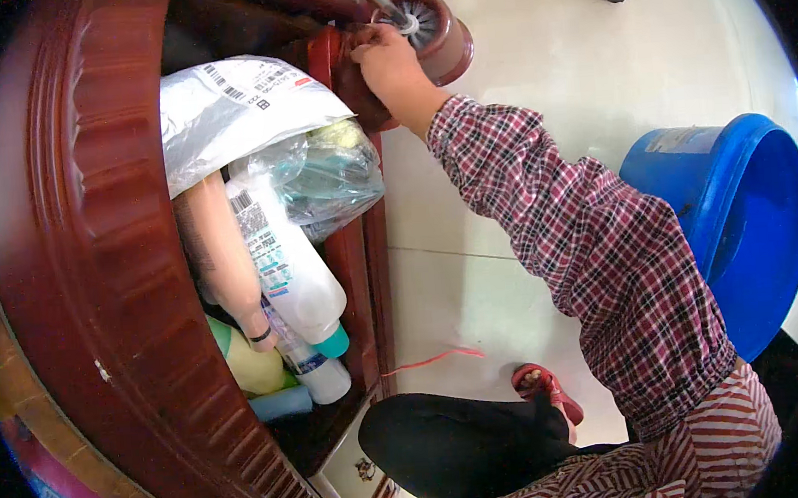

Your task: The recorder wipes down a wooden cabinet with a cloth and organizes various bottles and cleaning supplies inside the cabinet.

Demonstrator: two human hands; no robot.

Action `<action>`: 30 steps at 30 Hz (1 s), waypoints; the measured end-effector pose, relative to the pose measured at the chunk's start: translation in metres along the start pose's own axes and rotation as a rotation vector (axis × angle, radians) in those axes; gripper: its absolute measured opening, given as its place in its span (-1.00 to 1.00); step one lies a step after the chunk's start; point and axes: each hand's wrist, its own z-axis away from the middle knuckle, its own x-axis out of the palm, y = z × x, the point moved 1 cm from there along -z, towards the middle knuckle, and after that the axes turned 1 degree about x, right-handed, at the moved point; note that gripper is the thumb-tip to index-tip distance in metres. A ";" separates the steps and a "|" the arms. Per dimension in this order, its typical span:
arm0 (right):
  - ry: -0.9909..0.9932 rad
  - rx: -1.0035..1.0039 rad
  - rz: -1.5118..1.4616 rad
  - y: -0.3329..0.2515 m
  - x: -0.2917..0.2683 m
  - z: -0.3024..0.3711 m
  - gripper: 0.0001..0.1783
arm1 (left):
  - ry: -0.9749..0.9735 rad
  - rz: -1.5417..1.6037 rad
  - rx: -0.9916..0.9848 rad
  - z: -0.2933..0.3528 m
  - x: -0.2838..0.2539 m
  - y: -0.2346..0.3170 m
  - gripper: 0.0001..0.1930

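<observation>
My right hand (396, 69) reaches to the far end of an open dark-red wooden drawer (378, 278), in a plaid sleeve (594, 254). Its fingers are bent together at a dark reddish-brown thing (350, 81) by the drawer's corner; what they grip is hidden. Just beyond them stands a round brown holder (445, 47) with a grey-bristled brush (415, 21) in it. Nearest the hand inside the drawer are a silvery-white plastic package (251, 111) and a clear bag (334, 179) with greenish contents. My left hand is out of view.
Lower in the drawer lie a peach-coloured bottle (218, 248), a white bottle (299, 274) with a teal cap and another pale bottle (320, 375). A blue bucket (749, 224) lies tipped at the right. A red strip (434, 359) is on the tiled floor (476, 290).
</observation>
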 end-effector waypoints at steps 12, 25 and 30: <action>-0.293 0.366 -0.156 0.000 -0.022 0.011 -0.66 | -0.040 -0.045 0.027 -0.002 0.000 0.003 -0.66; -0.527 0.530 -0.084 0.011 -0.048 0.113 -0.68 | 0.019 0.026 -0.050 0.002 0.002 0.000 -0.58; 0.069 -0.011 -0.184 0.021 -0.020 0.047 -0.80 | -0.013 0.018 -0.028 0.002 0.005 -0.003 -0.58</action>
